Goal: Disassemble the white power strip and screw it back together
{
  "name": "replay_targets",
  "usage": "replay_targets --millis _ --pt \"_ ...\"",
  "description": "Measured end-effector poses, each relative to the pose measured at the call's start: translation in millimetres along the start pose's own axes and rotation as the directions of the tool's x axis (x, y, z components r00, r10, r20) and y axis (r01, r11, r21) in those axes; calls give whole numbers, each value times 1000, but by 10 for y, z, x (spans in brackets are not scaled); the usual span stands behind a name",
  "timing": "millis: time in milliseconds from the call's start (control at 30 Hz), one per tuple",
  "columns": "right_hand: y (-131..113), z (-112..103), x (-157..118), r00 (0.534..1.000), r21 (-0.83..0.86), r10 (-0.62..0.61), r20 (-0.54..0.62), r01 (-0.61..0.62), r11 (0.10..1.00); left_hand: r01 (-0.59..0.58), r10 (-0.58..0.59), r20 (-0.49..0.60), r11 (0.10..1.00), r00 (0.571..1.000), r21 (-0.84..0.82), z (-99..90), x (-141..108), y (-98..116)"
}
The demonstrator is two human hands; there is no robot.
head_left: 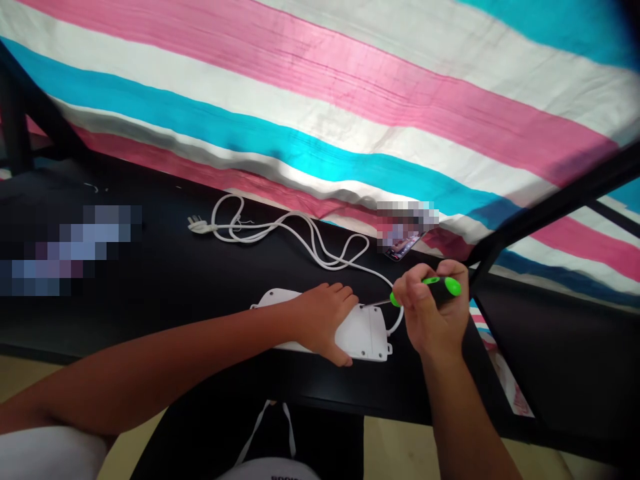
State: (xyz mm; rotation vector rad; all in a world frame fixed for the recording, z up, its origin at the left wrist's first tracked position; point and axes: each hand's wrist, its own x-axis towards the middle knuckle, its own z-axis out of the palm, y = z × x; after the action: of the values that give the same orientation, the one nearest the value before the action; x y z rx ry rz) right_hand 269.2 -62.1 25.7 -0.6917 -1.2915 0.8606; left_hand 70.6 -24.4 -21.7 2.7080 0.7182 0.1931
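A white power strip (369,335) lies on the black table with its screwed underside up. My left hand (324,321) is laid across its middle, thumb at the near edge and fingers over the far edge, holding it down. In my right hand (434,315) is a screwdriver with a green and black handle (445,287), gripped in closed fingers. Its shaft slants left, and the tip meets the strip near its far edge, just beside my left fingers. Several screw holes show at the strip's corners.
The strip's white cord (320,257) loops behind it to a plug (201,225). A phone-like screen (397,252), partly blurred out, stands at the back. Another blurred patch covers the table's left. A striped sheet (300,87) hangs behind the black table (165,287); a dark frame bar (560,190) rises at right.
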Motion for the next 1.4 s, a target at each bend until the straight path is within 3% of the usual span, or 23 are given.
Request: replay_targets --millis 100,167,300,400,500,600,733,933,1067,1233,1400 --pt "-25 38 7 997 54 81 -14 -80 995 1 -1 -5 1000 1000 -10 -18 -7 11" --pt "-34 58 5 995 -3 93 -23 -94 996 -7 7 -14 1000 1000 -16 -18 -11 11" --pt "-10 70 -22 997 -110 -57 -43 52 993 -24 18 -57 995 998 -92 -10 -6 -4" --pt "13 86 -34 997 -52 -73 -35 71 996 -49 6 -156 961 988 -271 -47 3 1" --pt "23 110 -21 997 24 11 -72 -9 1000 -156 6 -320 881 947 -446 -134 17 43" --pt "34 114 -3 991 -31 62 -116 -66 997 -233 -42 -454 815 890 -531 -234 77 108" --pt "68 79 2 987 -134 -64 -148 44 990 -260 -116 -553 791 825 -553 -302 285 170" --pt "201 14 -25 995 -85 -22 -102 14 996 -393 -63 -665 764 744 -512 -214 537 183" --pt "260 20 -65 1000 -87 5 -29 -8 996 -407 -3 -653 780 757 -476 -148 496 163" --pt "190 98 -66 980 -311 -173 -101 134 941 -376 -56 -657 782 752 -497 -61 465 143" --pt "229 77 -61 980 -211 -153 -123 125 969 -384 -38 -616 752 786 -536 -41 441 162"
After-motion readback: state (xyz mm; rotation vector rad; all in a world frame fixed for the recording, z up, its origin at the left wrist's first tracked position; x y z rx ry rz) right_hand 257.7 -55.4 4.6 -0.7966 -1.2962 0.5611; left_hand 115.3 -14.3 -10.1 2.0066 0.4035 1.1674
